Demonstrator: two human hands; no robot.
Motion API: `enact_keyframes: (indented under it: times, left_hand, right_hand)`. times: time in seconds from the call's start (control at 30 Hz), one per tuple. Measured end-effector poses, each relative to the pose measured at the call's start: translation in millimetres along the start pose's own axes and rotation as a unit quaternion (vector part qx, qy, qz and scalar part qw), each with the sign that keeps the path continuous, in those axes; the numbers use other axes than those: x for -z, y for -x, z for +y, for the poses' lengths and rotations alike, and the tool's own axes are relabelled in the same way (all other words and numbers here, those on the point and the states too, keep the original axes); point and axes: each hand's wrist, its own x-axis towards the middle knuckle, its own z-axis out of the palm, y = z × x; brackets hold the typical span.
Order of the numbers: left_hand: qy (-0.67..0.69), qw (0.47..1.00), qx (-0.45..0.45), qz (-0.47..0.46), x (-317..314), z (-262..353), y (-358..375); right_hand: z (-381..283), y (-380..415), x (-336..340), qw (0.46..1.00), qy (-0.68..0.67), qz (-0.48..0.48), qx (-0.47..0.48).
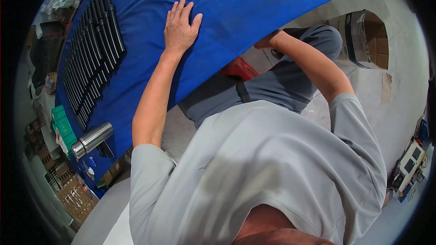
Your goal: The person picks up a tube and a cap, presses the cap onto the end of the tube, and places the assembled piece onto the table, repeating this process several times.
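My left hand (180,31) lies flat on the blue cloth (227,9) of the table, fingers a little apart and nothing in it. My right hand (268,41) is at the table's front edge, beside my knee; the cloth hides most of it, so its fingers and anything in them cannot be made out. Left of my left hand, a row of long black tubes (95,50) lies side by side on the cloth.
A metal flask (93,139) and a green crate (63,124) are at the table's left end. Dark items lie at the far right corner. An open cardboard box (356,38) stands on the floor at right. Something red (240,69) shows under the table edge.
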Motion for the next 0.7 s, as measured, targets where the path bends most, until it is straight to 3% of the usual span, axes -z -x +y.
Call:
enact_keyframes:
  times: [0.2, 0.3, 0.4, 0.5, 0.6, 0.7]
  left_hand:
    - [-0.009, 1.0, 0.003, -0.008, 0, 0, 0]
    - [-0.007, 1.0, 0.004, -0.008, -1, -1, 0]
    - [0.004, 1.0, 0.004, -0.003, 0, 2, 0]
    - [0.002, 1.0, 0.009, -0.01, 1, 2, -1]
    - [-0.001, 1.0, 0.01, -0.01, 1, 2, -1]
    - [-0.006, 1.0, 0.008, -0.012, 1, 2, 1]
  right_hand:
    - [-15, 9, 19, 0.998, 0.064, -0.001, 0.003]
    - [-20, 9, 28, 0.996, 0.073, -0.057, 0.009]
    - [-10, 5, 4, 0.995, 0.091, 0.01, 0.035]
    - [-6, 12, 8, 0.997, 0.037, -0.07, 0.01]
    - [-4, 10, -7, 0.997, 0.054, -0.013, 0.052]
    - [-8, 5, -8, 0.989, 0.055, -0.137, 0.027]
